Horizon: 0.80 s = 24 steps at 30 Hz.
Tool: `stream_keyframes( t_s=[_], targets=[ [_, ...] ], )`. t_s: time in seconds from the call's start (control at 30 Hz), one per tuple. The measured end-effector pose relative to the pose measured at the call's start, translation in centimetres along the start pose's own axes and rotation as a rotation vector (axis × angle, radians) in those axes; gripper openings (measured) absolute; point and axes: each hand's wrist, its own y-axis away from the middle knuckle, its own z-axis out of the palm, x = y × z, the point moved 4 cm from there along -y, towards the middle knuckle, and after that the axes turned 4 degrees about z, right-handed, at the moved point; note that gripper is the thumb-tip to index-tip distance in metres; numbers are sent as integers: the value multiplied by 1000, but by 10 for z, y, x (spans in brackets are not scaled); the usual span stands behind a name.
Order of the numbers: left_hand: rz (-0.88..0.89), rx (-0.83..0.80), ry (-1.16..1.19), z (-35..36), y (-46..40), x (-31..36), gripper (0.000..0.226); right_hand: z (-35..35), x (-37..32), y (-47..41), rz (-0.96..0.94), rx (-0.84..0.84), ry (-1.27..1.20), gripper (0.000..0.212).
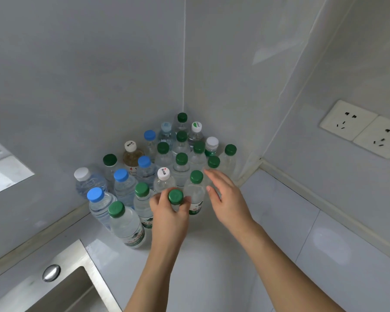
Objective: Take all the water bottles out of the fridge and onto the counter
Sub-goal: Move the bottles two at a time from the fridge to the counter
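Several water bottles with green, blue and white caps stand packed into the corner of the white counter. My left hand grips a green-capped bottle around its neck at the front of the group. Beside it stands another green-capped bottle. My right hand hovers just right of that bottle, fingers straight and spread, holding nothing. The fridge is out of view.
A steel sink with a round button lies at the lower left. Two wall sockets sit on the right wall. Grey walls meet behind the bottles. A bottle of yellowish drink stands among them.
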Motion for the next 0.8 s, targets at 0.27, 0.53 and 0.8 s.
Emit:
stream_keyframes(
  t_s=[0.27, 0.53, 0.8],
  targets=[
    [-23, 23, -29, 17, -6, -2, 26, 5, 4, -1, -45, -20, 37, 41],
    [-29, 51, -41, 19, -11, -9, 23, 11, 9, -1, -77, 16, -17, 40],
    [-35, 85, -60, 23, -13, -17, 25, 16, 10, -1, -58, 46, -28, 41]
  ],
)
